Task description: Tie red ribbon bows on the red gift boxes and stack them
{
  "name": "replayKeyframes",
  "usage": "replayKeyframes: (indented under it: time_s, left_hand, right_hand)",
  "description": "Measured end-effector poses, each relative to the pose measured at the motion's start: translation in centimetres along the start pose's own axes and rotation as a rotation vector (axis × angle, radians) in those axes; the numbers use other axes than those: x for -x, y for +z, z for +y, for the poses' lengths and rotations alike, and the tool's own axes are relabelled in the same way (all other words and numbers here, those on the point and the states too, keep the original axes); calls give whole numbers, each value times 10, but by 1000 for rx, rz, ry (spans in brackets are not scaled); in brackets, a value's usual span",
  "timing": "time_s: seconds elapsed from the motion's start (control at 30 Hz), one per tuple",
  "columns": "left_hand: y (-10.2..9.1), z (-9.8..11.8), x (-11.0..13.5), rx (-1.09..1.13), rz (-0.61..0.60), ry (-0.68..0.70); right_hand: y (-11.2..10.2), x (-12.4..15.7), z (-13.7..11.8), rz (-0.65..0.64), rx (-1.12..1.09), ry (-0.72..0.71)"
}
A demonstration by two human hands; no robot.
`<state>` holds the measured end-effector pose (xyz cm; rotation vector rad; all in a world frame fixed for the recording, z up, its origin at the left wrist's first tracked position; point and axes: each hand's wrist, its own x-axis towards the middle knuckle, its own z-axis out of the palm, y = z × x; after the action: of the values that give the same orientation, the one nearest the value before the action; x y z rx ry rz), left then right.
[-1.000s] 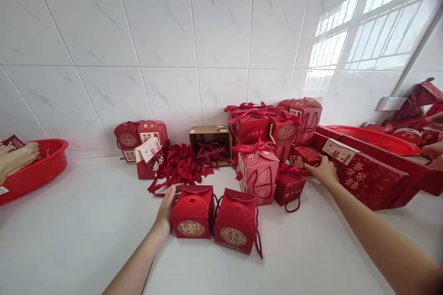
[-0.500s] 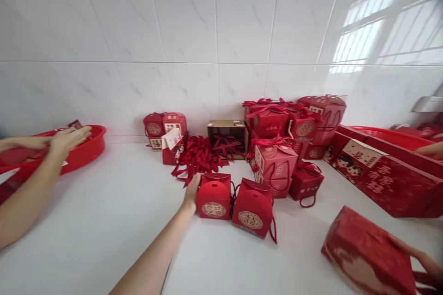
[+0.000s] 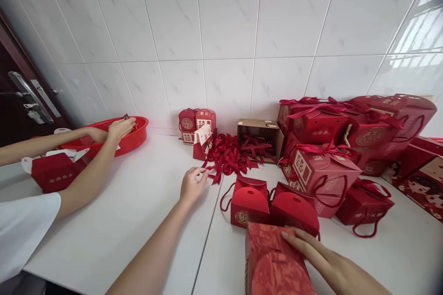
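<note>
My left hand is at the near left edge of a loose pile of dark red ribbons, its thumb and forefinger pinched at a ribbon end. In the foreground, a red patterned gift box is gripped by my right hand, fingers over its top right edge. The box's lower part runs out of view. Just behind it, side by side, stand a small red candy box with a gold emblem and a second red candy box, both with cord handles and no ribbon on them.
Ribbon-tied red boxes are stacked at the right, by a large red printed bag. An open cardboard box holds more ribbons. At the left, a co-worker's hands are over a red basin, near an open red box.
My left hand has let go of the candy box and moved to the ribbons. My right hand has brought the patterned box leftward, in front of the two candy boxes. The view has turned left.
</note>
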<state>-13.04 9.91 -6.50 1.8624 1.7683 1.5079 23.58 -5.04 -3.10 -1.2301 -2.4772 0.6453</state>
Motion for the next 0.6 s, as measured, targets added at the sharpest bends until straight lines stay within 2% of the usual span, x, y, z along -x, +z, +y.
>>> replayKeyframes:
  time_s: [0.1,0.23,0.37,0.43,0.5,0.6]
  left_hand:
    - [8,-2,1,-108,-32,62]
    - [22,4,7,-171,-86,101]
    - [26,4,9,-159,-67,11]
    - [24,4,6,-112,-35,-55]
    - [17,11,1,-25,-12,-103]
    - [-1,37,-4,156,-2,-126]
  right_hand:
    - [-7,-29,-8,26,62,7]
    - [-9,-56,-18,-31,78,43]
    - [-19,-63,-35,-151,149,171]
    - [-31,-64,-43,-156,165,183]
    - [-46,-65,-49,-45,136,132]
    - [-68,-74,-55,316,48,72]
